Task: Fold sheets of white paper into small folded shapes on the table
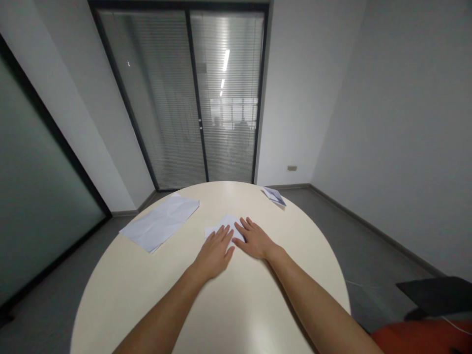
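Both my hands lie flat on a small folded white paper (223, 223) in the middle of a round cream table (155, 285). My left hand (216, 250) covers the paper's near left part, fingers stretched out and together. My right hand (252, 238) rests beside it, fingers spread and pointing left over the paper. Only the far corner and left edge of the paper show past my fingers.
A larger creased white sheet (159, 222) lies at the table's far left edge. A small folded paper shape (274, 196) sits at the far right edge. Glass doors with blinds (195, 98) stand beyond. A dark flat object (435, 294) and something orange (424, 339) are at the lower right.
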`<state>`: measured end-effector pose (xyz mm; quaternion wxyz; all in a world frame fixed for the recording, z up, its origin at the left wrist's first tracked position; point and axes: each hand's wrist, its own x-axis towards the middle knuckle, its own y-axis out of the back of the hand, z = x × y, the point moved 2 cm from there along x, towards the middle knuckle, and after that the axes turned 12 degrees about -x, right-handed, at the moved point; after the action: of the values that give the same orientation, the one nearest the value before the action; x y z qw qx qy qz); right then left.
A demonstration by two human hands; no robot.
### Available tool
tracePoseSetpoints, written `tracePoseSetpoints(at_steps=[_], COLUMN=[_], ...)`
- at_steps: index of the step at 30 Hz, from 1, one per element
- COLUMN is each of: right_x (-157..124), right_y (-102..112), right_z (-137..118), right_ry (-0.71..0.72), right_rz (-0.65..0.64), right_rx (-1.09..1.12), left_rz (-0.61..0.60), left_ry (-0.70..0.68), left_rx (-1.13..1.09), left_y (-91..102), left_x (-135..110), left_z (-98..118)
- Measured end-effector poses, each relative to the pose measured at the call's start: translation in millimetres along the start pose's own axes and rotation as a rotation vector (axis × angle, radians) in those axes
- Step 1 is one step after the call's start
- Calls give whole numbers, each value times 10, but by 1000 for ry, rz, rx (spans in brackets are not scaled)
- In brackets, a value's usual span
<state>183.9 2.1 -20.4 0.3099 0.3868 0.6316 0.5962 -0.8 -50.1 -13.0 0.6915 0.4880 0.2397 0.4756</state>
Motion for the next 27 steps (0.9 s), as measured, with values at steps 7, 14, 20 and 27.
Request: tracePoseSetpoints(at_steps=[7,14,20,27], right_x=[19,4,1,-57], right_y=[-46,86,166,320], right_z=[24,-7,-12,-32], right_ry=[5,157,323,317], right_rz=[22,169,254,209], right_rx=[-35,-20,1,25], left_rz=[-3,96,160,198], left_ry=[117,149,153,82], left_rx=[10,71,30,16], left_y=[-6,41,53,81], left_x=[-1,6,10,20], left_z=[-33,-73,-120,-120])
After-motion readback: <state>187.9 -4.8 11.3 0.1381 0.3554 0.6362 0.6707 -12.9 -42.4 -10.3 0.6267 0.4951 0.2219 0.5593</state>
